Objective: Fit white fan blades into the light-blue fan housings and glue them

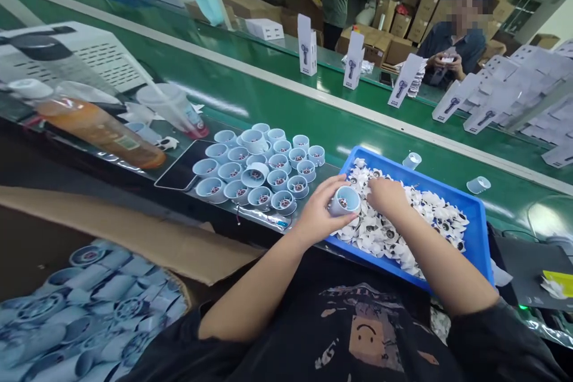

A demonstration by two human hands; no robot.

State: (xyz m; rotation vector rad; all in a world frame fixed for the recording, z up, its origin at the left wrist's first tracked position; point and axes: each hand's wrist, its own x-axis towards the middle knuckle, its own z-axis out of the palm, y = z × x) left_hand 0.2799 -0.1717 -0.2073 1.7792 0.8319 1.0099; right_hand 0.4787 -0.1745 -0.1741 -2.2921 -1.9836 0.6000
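My left hand [319, 210] is wrapped round a pale blue round housing [345, 200], its open end facing up, at the left edge of a blue tray [478, 233]. My right hand [388, 195] lies palm down on the pile of small white fan blades [430, 215] in that tray, fingers curled among them; whether it holds one is hidden. To the left, several of the same pale blue housings [262, 167] stand upright in a cluster on the bench.
A green conveyor belt [277, 95] runs behind, carrying white product boxes [307, 45] and two small clear cups [478, 184]. An orange drink bottle [101, 128] lies at left. A cardboard box [102, 304] of housings sits lower left. A seated person [454, 42] works across the belt.
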